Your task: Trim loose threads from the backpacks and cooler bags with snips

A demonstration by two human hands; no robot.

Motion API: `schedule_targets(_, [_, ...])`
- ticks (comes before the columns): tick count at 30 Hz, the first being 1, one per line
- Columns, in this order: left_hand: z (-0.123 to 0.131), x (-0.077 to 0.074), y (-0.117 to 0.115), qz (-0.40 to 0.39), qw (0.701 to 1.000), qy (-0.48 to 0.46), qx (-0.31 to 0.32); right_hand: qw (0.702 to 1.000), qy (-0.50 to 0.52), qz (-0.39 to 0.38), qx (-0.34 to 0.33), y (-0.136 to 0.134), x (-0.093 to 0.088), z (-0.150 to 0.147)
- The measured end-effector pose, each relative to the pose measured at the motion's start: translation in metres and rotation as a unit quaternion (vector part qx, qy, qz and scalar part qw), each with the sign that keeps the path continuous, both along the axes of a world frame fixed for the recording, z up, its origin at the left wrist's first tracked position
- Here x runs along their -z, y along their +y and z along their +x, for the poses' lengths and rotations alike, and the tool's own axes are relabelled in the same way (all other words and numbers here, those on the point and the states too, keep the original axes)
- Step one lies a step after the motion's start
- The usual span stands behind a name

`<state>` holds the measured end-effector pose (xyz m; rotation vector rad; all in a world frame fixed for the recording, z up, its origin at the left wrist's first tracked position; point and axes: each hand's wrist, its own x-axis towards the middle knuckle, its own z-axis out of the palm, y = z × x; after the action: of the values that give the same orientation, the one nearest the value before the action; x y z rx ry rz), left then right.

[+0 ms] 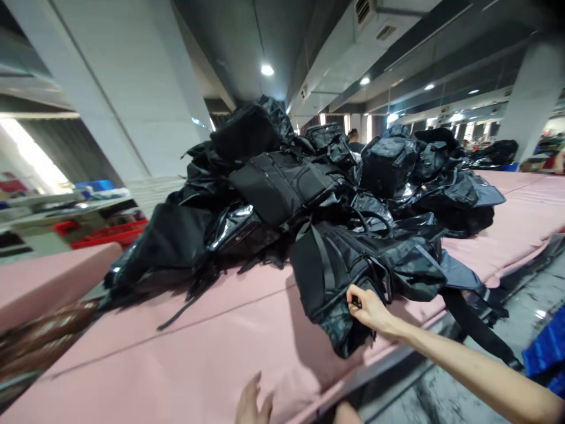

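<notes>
A big heap of black backpacks [286,194] lies on a long table covered in pink cloth [189,353]. My right hand [368,306] reaches in from the right and is closed on the fabric at the lower edge of the nearest black backpack [339,271], which hangs over the table's front edge. My left hand [252,403] shows only partly at the bottom of the view, fingers stretched out, close to the pink cloth and holding nothing.
A large white pillar [132,88] stands behind the heap. Red crates [110,232] and cluttered benches sit at the left. A blue crate [545,353] is on the grey floor at the right. A person's head [353,136] shows behind the pile.
</notes>
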<state>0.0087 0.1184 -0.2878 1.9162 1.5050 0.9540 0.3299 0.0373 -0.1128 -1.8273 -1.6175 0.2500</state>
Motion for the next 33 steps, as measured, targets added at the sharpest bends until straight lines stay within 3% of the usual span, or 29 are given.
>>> schedule_targets(2, [-0.004,-0.027,-0.025,0.153,0.988,-0.009,-0.027,0.995,0.044,-0.028,-0.081,-0.031,0.009,-0.019])
schedule_targets(5, [-0.001,-0.071,-0.064,0.330,0.944,0.026,0.018,0.972,0.167,-0.047,-0.161,-0.060,0.021,-0.044])
schedule_targets(7, [0.006,-0.093,-0.089,0.353,0.931,0.044,0.079,0.954,0.234,-0.057,-0.181,-0.067,0.029,-0.058])
schedule_targets(9, [0.012,-0.105,-0.109,0.341,0.934,0.046,0.095,0.940,0.275,-0.062,-0.191,-0.068,0.037,-0.070])
schedule_targets(15, [0.005,-0.108,-0.123,0.258,0.958,0.071,0.102,0.914,0.373,-0.041,-0.155,-0.083,0.063,-0.071])
schedule_targets(18, [-0.003,-0.112,-0.126,0.222,0.966,0.068,0.112,0.921,0.388,0.021,-0.036,-0.106,0.080,-0.057])
schedule_targets(21, [0.000,-0.121,-0.139,0.247,0.963,0.086,0.065,0.954,0.290,0.014,0.069,-0.130,0.093,-0.052])
schedule_targets(24, [0.020,-0.129,-0.159,0.310,0.935,0.166,0.038,0.974,0.203,-0.024,0.100,-0.145,0.099,-0.063])
schedule_targets(27, [0.052,-0.133,-0.171,0.330,0.898,0.273,0.098,0.980,0.174,-0.019,0.098,-0.147,0.102,-0.079])
schedule_targets(30, [0.079,-0.133,-0.169,0.338,0.879,0.318,0.109,0.983,0.158,0.016,0.096,-0.143,0.105,-0.089])
schedule_targets(33, [0.090,-0.134,-0.160,0.334,0.878,0.318,0.126,0.983,0.143,0.073,0.092,-0.139,0.109,-0.092])
